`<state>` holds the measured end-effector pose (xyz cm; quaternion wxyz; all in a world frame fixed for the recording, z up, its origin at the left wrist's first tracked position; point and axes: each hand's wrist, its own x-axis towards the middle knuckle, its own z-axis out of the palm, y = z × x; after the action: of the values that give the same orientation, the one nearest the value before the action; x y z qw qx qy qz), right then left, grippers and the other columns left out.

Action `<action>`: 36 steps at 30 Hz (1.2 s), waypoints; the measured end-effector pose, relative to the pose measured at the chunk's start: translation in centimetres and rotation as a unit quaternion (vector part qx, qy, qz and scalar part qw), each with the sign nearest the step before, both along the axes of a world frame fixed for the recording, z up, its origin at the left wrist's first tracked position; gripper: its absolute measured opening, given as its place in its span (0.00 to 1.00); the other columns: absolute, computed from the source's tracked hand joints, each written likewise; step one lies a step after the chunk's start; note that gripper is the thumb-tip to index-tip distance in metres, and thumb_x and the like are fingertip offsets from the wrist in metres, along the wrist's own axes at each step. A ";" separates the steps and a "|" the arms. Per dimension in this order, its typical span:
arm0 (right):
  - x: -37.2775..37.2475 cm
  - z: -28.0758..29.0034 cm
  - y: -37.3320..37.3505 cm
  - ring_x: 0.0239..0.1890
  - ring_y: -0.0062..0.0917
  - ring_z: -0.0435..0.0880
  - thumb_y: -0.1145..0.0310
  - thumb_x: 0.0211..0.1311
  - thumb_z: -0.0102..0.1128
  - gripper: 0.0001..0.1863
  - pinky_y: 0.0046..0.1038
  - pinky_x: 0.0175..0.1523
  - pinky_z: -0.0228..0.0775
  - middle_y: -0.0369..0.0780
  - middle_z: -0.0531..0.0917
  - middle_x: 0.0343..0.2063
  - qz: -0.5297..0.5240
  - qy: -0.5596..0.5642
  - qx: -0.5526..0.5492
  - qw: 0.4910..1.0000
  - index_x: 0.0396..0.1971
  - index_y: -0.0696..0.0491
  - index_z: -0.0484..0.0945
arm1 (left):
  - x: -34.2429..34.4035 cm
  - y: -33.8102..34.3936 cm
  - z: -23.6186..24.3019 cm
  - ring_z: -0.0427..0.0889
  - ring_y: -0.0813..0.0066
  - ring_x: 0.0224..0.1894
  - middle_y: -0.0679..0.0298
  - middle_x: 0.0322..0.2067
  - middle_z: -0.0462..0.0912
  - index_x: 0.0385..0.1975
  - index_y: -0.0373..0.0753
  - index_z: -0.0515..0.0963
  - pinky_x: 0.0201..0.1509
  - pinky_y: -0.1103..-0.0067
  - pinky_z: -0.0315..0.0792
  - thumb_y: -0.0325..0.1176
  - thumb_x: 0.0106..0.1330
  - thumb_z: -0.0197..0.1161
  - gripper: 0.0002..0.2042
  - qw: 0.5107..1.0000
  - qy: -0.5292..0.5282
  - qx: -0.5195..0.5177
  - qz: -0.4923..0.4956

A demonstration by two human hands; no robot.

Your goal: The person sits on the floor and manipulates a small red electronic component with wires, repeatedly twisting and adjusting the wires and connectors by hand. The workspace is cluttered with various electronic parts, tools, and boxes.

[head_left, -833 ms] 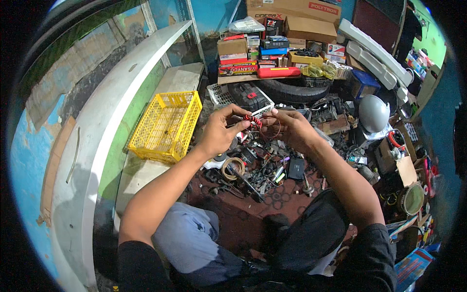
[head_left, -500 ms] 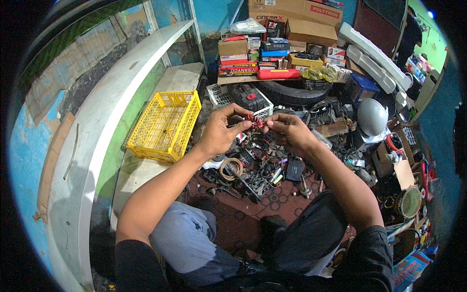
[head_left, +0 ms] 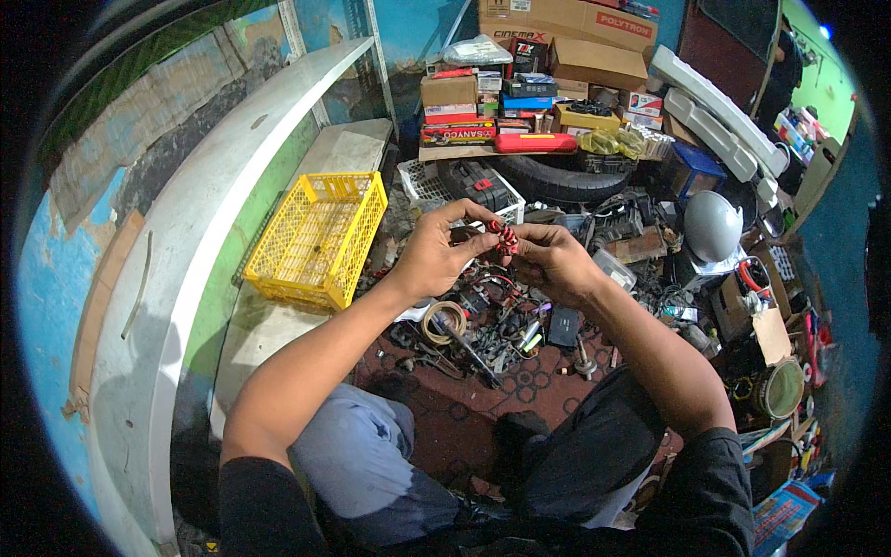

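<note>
A small twisted bundle of red and black wire (head_left: 507, 239) is held up in front of me, above the cluttered floor. My left hand (head_left: 440, 249) pinches its left side between thumb and fingers. From the right, my right hand (head_left: 555, 260) has its thumb and fingertips closed on the same bundle, so the two hands nearly meet. Fingers cover part of the wire, and its ends are hard to make out. Below the hands lie a tan ring-shaped roll (head_left: 444, 322) and a black box-like part (head_left: 563, 327) among loose parts.
A yellow plastic crate (head_left: 320, 241) stands on the ledge to the left. Farther off are a white crate (head_left: 425, 183), a tire (head_left: 561, 179) and stacked boxes (head_left: 594, 65). A grey rounded shell (head_left: 713, 226) and a can (head_left: 780, 388) sit at the right.
Both hands have come closer together, and the wire bundle has shifted slightly right. The right fingers now overlap more of it. The view has moved a little.
</note>
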<state>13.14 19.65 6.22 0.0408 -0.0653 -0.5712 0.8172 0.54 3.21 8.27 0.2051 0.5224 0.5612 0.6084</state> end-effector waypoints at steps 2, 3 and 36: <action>0.1 -0.4 0.5 0.22 0.12 0.70 0.70 0.66 0.56 0.10 0.17 0.26 0.59 0.32 0.80 0.27 0.028 0.022 -0.013 0.999 0.44 0.57 0.79 | 0.3 0.0 0.3 0.79 0.78 0.46 0.61 0.42 0.80 0.43 0.33 0.75 0.53 0.79 0.72 0.24 0.63 0.64 0.10 0.999 -0.034 -0.007 -0.018; 0.2 -0.5 0.6 0.22 0.12 0.70 0.70 0.66 0.56 0.10 0.17 0.26 0.60 0.32 0.80 0.28 0.015 0.019 -0.013 1.000 0.44 0.57 0.79 | 0.3 0.0 0.2 0.79 0.79 0.45 0.61 0.42 0.81 0.43 0.33 0.75 0.53 0.79 0.72 0.24 0.63 0.63 0.10 1.000 -0.023 -0.005 -0.012; 0.8 1.6 -1.0 0.40 0.30 0.83 0.71 0.50 0.70 0.22 0.31 0.45 0.74 0.46 0.82 0.37 -0.052 0.147 0.496 0.854 0.45 0.56 0.73 | -0.3 0.4 -2.6 0.81 0.79 0.39 0.60 0.37 0.82 0.43 0.33 0.75 0.41 0.82 0.76 0.23 0.63 0.62 0.09 0.986 0.076 -0.048 0.137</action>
<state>13.94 18.66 7.86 0.1935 0.0549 -0.8839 0.4223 0.19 3.63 5.62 0.1010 0.4751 0.6700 0.5614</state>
